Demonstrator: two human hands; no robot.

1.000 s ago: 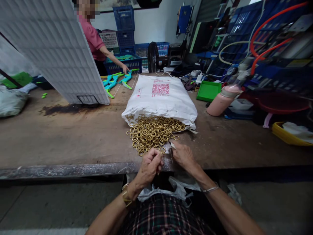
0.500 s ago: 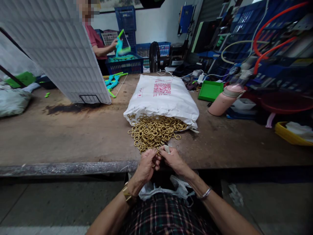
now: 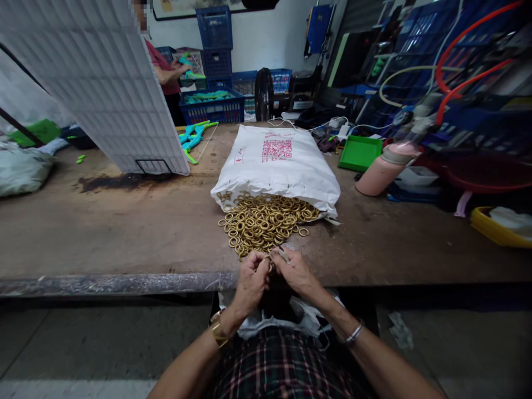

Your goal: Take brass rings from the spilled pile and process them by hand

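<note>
My left hand (image 3: 252, 282) is closed on a gold-coloured ring (image 3: 270, 267) just above the table's front edge. Right beside it, my right hand (image 3: 297, 272) pinches a small pale tool with a dark end (image 3: 284, 255); its kind is too small to make out. The fingertips of both hands meet at the ring. Beyond them lies a heap of gold-coloured rings (image 3: 261, 224), spilling from the mouth of a white woven sack (image 3: 286, 166) printed with a red code. One ring (image 3: 303, 232) lies apart at the heap's right.
A white ribbed panel (image 3: 108, 88) stands on the left of the brown table (image 3: 124, 233). To the right are a pink bottle (image 3: 382, 172), a green tray (image 3: 361, 153) and a yellow tray (image 3: 494, 228). Behind, a co-worker (image 3: 166, 72) handles turquoise-and-green pieces near a blue crate (image 3: 214, 111).
My left fingers have shifted around the ring, and the pale tool in my right hand has turned slightly. The co-worker's hands, with a turquoise piece, have moved left.
</note>
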